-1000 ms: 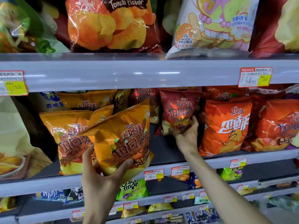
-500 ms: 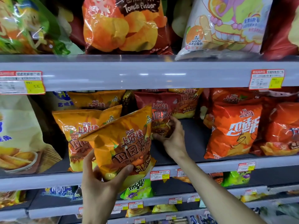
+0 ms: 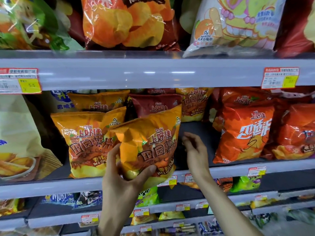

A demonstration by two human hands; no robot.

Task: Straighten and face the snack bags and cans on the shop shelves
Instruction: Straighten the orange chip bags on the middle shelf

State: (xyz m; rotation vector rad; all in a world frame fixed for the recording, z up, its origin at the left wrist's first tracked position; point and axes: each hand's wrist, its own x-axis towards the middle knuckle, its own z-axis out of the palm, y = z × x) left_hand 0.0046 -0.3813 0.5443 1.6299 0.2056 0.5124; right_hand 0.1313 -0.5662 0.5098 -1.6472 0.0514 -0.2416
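My left hand (image 3: 121, 181) grips the bottom of a yellow-orange chip bag (image 3: 150, 143), held tilted in front of the middle shelf (image 3: 51, 186). A matching yellow bag (image 3: 85, 138) stands upright on the shelf just to its left. My right hand (image 3: 196, 150) hovers with fingers apart beside the held bag's right edge, holding nothing. Behind the held bag a dark red chip bag (image 3: 153, 104) stands at the back of the shelf, partly hidden. Orange-red bags (image 3: 243, 130) stand to the right.
A dark bare patch of shelf (image 3: 196, 130) lies behind my right hand. The upper shelf holds a tomato chip bag (image 3: 127, 23) and a white snack bag (image 3: 235, 24). A cream bag (image 3: 17, 137) stands far left. Lower shelves hold small snack packs (image 3: 148, 196) and price tags.
My right hand pushed the dark red bag leftward and back, then let go of it and drew away, fingers spread. My left hand kept hold of the yellow bag.
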